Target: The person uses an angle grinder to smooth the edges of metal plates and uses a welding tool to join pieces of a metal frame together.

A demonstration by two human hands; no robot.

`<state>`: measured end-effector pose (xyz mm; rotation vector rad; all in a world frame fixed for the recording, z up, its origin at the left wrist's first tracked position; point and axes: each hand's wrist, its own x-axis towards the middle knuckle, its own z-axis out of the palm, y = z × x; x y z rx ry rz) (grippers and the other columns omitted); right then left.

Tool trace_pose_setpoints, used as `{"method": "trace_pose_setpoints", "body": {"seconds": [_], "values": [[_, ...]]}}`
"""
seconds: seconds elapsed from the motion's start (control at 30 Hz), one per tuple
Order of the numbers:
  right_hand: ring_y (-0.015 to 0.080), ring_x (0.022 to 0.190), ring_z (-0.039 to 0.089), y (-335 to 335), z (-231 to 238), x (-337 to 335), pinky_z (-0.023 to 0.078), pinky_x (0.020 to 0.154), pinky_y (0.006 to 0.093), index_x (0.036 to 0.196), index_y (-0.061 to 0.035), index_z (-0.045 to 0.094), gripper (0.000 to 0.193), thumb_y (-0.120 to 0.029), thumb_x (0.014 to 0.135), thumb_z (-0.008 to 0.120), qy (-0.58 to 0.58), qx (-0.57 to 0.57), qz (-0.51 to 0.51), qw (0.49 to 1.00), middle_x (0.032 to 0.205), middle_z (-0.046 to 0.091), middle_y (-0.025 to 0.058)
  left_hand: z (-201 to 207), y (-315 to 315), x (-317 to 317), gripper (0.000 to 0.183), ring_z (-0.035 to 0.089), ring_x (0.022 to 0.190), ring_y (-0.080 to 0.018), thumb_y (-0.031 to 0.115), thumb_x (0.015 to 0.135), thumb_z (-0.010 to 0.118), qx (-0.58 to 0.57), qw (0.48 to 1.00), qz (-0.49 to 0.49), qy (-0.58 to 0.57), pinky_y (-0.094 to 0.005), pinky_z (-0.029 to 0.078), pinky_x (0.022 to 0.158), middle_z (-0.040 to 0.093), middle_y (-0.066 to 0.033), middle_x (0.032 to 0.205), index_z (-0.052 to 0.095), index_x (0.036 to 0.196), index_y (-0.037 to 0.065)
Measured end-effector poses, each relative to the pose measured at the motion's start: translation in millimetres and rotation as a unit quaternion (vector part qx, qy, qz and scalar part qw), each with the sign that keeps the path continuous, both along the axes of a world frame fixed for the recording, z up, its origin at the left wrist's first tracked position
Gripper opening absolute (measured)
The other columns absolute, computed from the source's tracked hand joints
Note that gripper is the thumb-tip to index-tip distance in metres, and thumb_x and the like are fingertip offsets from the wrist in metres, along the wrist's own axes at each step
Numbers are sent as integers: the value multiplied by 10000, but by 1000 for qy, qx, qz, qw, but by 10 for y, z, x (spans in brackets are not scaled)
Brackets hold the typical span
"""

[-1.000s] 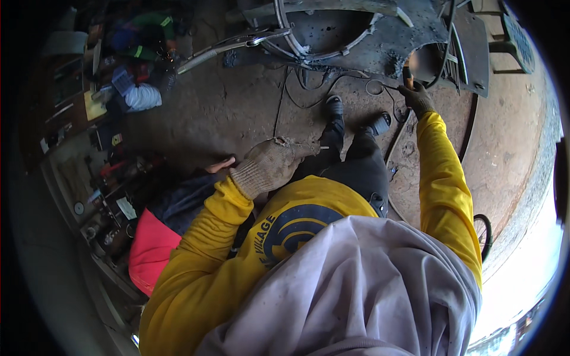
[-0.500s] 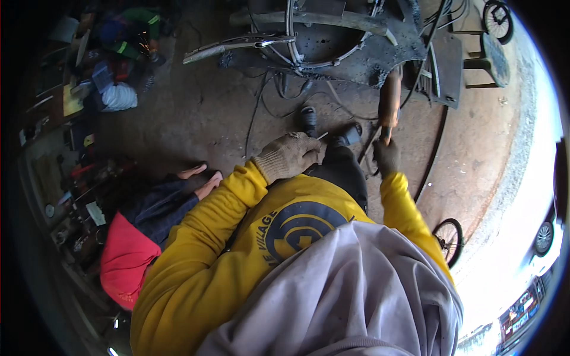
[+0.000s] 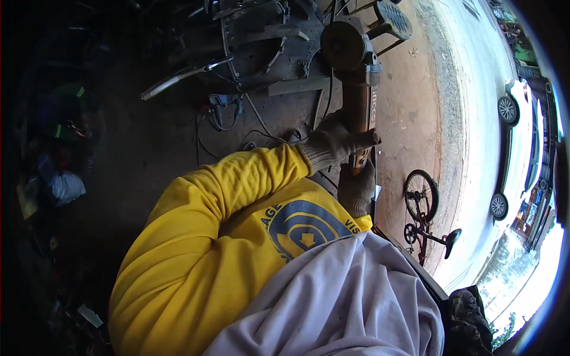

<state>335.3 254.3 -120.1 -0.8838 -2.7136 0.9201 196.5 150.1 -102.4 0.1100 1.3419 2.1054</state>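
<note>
An angle grinder (image 3: 360, 110) with a brownish body points away from me, its round dark disc (image 3: 344, 45) at the far end. My left hand (image 3: 333, 142), in a knitted work glove, is closed across the grinder's body from the left. Closer to me, my gloved right hand (image 3: 357, 188) grips the rear end of the tool. The fingers of both hands are partly hidden. Beyond them, to the left, stands a dark metal worktable (image 3: 291, 59) carrying a bent metal frame (image 3: 228, 50) with a curved rim.
A stool (image 3: 393, 20) stands past the disc. A bicycle (image 3: 420, 204) is to the right, with a white car (image 3: 515, 148) farther out on the bright road. Cables (image 3: 202, 133) lie on the floor below the table. Sparks (image 3: 76, 127) show in the dark area at left.
My view has turned right, bringing the bicycle and car into sight; the person in red has left it. My left hand has moved from my lap onto the grinder, which my right hand still holds.
</note>
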Motion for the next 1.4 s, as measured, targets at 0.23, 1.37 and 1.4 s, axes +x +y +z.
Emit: {"method": "trace_pose_setpoints", "body": {"seconds": [0.23, 1.37, 1.4], "values": [[207, 843, 704, -47, 609, 211, 579, 691, 298, 1313, -13, 517, 628, -165, 789, 828, -61, -482, 47, 873, 1052, 691, 107, 112, -510, 194, 499, 679, 925, -153, 238, 782, 874, 148, 986, -60, -54, -353, 585, 822, 694, -60, 1016, 631, 1168, 37], [195, 1013, 651, -119, 1322, -455, 546, 849, 326, 1354, -4, 526, 485, -32, 885, 646, -250, -265, 276, 889, 1212, 648, 116, 37, -393, 555, 497, 643, 996, -195, 191, 818, 796, 279, 917, 254, -131, -373, 545, 911, 656, -92, 1069, 583, 1233, 21], [195, 1013, 651, -130, 1334, -473, 545, 849, 326, 1352, -4, 527, 481, -33, 887, 645, -250, -263, 278, 889, 1210, 648, 116, 75, -439, 558, 482, 649, 986, -195, 177, 823, 791, 309, 905, 246, -158, -369, 552, 897, 658, -93, 1054, 581, 1226, 17]]}}
